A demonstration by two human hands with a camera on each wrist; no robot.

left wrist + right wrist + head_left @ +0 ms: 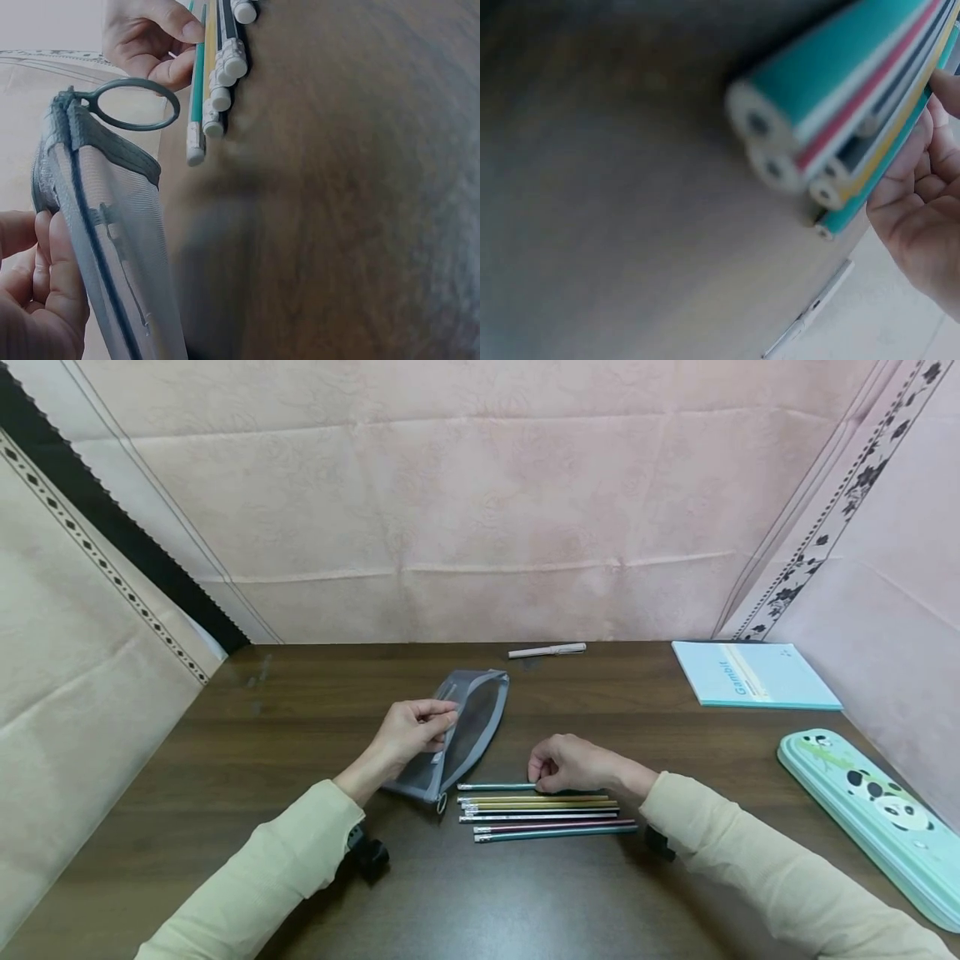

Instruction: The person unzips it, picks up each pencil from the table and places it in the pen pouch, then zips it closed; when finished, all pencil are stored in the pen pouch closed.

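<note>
My left hand [408, 735] pinches the edge of a grey-blue mesh zip pouch [483, 714], whose mouth gapes on the side toward the right. A zipper-pull ring [174, 116] hangs at the pouch's near corner. To the right, my right hand [573, 764] holds a green pencil [495, 787] between thumb and fingers, at the far side of a row of pencils. Several other pencils [547, 817], yellow, dark, red and teal, lie side by side below that hand. Their white erasers point left toward the pouch. In the right wrist view, the unsharpened ends show.
A white pen [547, 651] lies at the back of the brown wooden table [300, 718]. Back right is a light blue notebook [757, 675], and nearer on the right a mint pencil case [847, 810] with pandas. Cloth-covered walls border the table.
</note>
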